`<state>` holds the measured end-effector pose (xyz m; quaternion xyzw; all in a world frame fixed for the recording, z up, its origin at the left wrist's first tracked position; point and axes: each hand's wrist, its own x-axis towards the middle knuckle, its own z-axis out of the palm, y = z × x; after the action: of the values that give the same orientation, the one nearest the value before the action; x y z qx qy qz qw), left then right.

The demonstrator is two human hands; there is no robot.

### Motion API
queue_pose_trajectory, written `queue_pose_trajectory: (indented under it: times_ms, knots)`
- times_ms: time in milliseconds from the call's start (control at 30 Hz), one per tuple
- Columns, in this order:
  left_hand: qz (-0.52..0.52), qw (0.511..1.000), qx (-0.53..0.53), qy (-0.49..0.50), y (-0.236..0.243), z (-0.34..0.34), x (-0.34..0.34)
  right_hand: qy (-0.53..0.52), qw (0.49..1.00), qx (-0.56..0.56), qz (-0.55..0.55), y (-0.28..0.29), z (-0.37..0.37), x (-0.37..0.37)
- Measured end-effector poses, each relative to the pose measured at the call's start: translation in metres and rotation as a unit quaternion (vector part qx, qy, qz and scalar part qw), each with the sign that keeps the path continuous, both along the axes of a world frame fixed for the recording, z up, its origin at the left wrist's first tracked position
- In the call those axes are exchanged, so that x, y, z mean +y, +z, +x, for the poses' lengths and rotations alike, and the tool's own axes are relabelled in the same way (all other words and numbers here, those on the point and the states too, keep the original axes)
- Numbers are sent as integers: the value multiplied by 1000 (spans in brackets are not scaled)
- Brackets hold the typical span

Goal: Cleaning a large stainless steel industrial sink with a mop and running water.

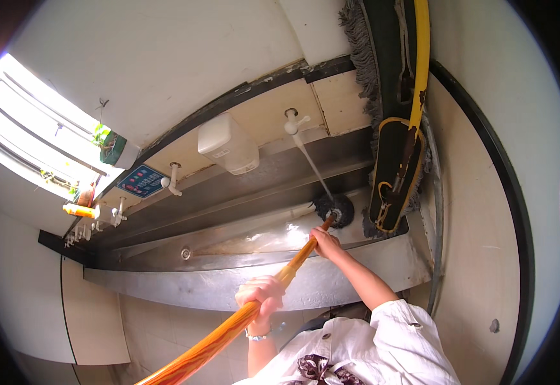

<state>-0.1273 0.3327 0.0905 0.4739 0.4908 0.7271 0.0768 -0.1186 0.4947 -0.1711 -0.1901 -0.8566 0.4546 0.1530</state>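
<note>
A mop with a glossy orange-brown wooden handle (206, 343) slants from the lower left up into the long metal trough sink (183, 277). My left hand (260, 295), a bracelet at its wrist, is wrapped round the middle of the handle. Lower on the handle, close to the mop head, my right hand (326, 244) grips it. The dark, wet mop head (342, 209) lies in the trough. A stream of water (313, 163) falls onto it from the white tap (292, 122).
Flat dust mops (393, 173) with grey fringes and a yellow pole (422, 58) stand at the trough's right end, beside a grey hose (437, 237). A white dispenser (228, 142) and more taps (174, 179) line the wall. Potted plants (110, 146) sit by the bright window.
</note>
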Motion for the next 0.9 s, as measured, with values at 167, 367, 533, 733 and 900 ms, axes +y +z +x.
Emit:
queue_pose_trajectory:
  times_ms: [167, 367, 533, 733, 900]
  knots:
    - [2, 1000, 2, 1, -1, -1, -1, 0, 1000, -7, -2, 1, -1, -1]
    - [0, 1000, 4, -5, -1, -2, -1, -5, 1000, -6, -3, 0, -1, -1]
    - [5, 1000, 4, -4, -1, -2, -1, 1, 1000, -28, -11, 3, -1, -1]
    - [3, 1000, 5, 4, -1, -2, -1, 4, 999, -38, -7, 8, 0, -1]
    - [8, 1000, 7, 0, 0, -2, -1, 5, 999, -34, -12, 6, -1, 0]
